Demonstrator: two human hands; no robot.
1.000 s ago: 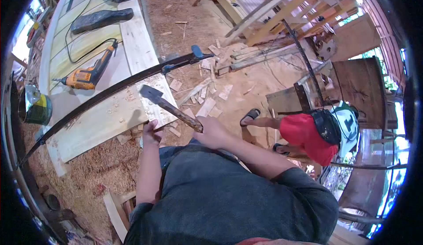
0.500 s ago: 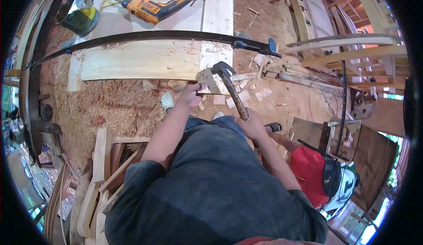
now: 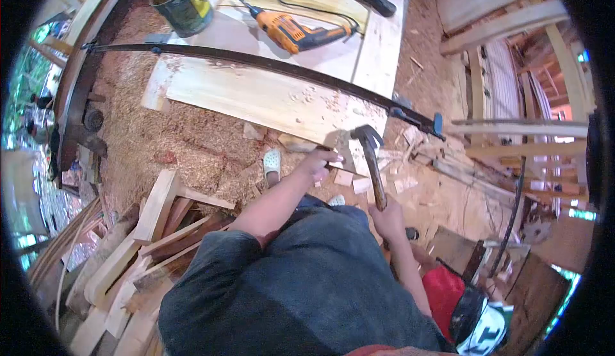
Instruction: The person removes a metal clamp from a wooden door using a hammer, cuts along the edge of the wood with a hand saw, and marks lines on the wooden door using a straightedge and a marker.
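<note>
A claw hammer (image 3: 373, 164) with a worn wooden handle is held near its lower end by my right hand (image 3: 387, 219), the metal head over the near right corner of the wooden panel (image 3: 246, 93). My left hand (image 3: 318, 165) is at the panel's near edge, left of the hammer head, its fingers bent; whatever lies between them is too small to make out. A long dark bar clamp (image 3: 256, 69) crosses the panel. Beyond the clamp lies an orange and black drill (image 3: 291, 32) with its cord.
A metal can (image 3: 182, 7) stands at the panel's far left. Wood offcuts (image 3: 157, 208) are piled at lower left, over shavings. Another person (image 3: 445, 292) in red is close on my right. Lumber frames (image 3: 512, 10) stand at upper right.
The view has turned, so the panel, clamp and drill appear tilted differently and more to the right than half a second ago. The hammer remains in my right hand, over the panel's corner.
</note>
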